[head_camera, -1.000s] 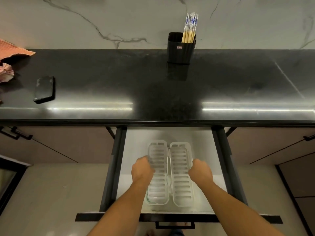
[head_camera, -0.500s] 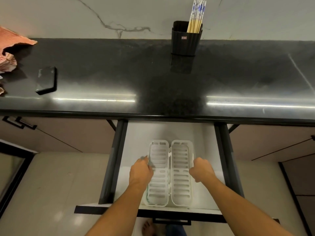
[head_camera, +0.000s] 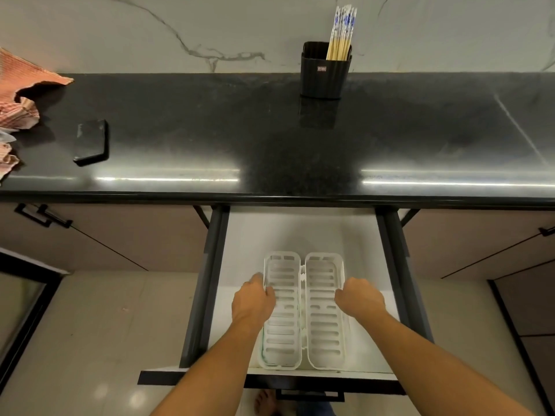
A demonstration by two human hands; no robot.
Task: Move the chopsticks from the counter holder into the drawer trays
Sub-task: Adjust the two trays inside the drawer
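Observation:
Two white slotted trays lie side by side in the open drawer (head_camera: 300,235): the left tray (head_camera: 282,325) and the right tray (head_camera: 326,325). My left hand (head_camera: 253,301) grips the outer rim of the left tray. My right hand (head_camera: 360,300) is curled against the outer rim of the right tray. Both trays hold nothing. Several chopsticks (head_camera: 342,31) with blue-patterned tops stand upright in a black ribbed holder (head_camera: 326,70) at the back of the black counter (head_camera: 270,139), against the marble wall.
A black phone (head_camera: 91,141) lies on the counter's left part. Pink-striped crumpled paper (head_camera: 18,106) sits at the far left edge. Closed cabinet fronts flank the drawer, with dark handles (head_camera: 42,216). A bare foot (head_camera: 265,402) shows below the drawer front.
Both hands have stayed on the trays' outer rims. The trays have shifted slightly deeper into the drawer, and the view has tilted a little.

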